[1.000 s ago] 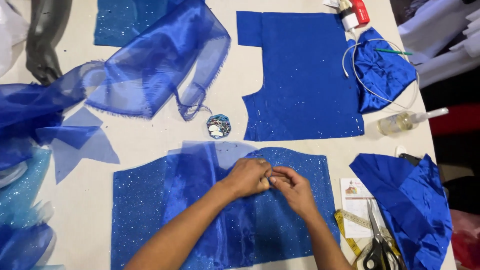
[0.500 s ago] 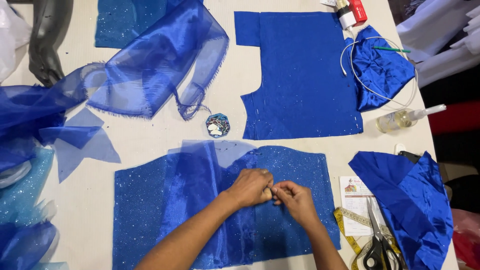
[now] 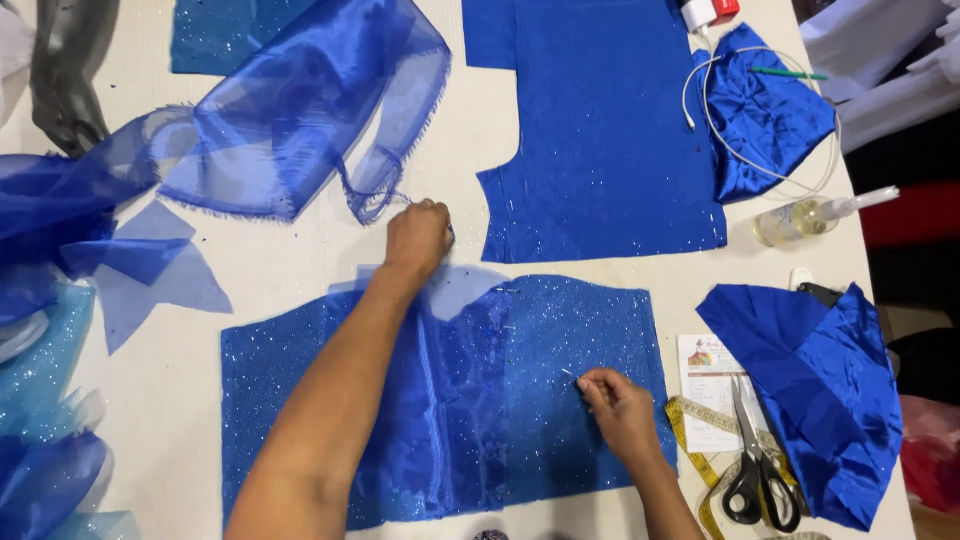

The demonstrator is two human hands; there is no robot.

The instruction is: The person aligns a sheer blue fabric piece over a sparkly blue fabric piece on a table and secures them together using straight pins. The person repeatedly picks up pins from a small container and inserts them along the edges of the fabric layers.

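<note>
1. A glittery blue fabric panel point(image 3: 560, 380) lies flat in the lower middle of the frame, roughly rectangular, its surface flecked with sparkles; a strip of sheer, glossy blue organza point(image 3: 440, 400) runs down its centre.
2. A second, plainer blue panel point(image 3: 600, 130) with a notched corner lies at the upper middle, and a crumpled translucent blue veil point(image 3: 300, 110) with frayed edges fills the upper left.
3. At the lower right, black-handled scissors point(image 3: 755, 460) rest on a yellow tape measure point(image 3: 690, 420) beside folded shiny satin point(image 3: 820, 390).
4. The left hand point(image 3: 418, 238) stretches up the frame, fingers curled down over a small round pin holder hidden beneath it.
5. The right hand point(image 3: 618, 405) rests on the glittery panel, thumb and forefinger pinched narrowly around a thin pin point(image 3: 570, 376).
</note>
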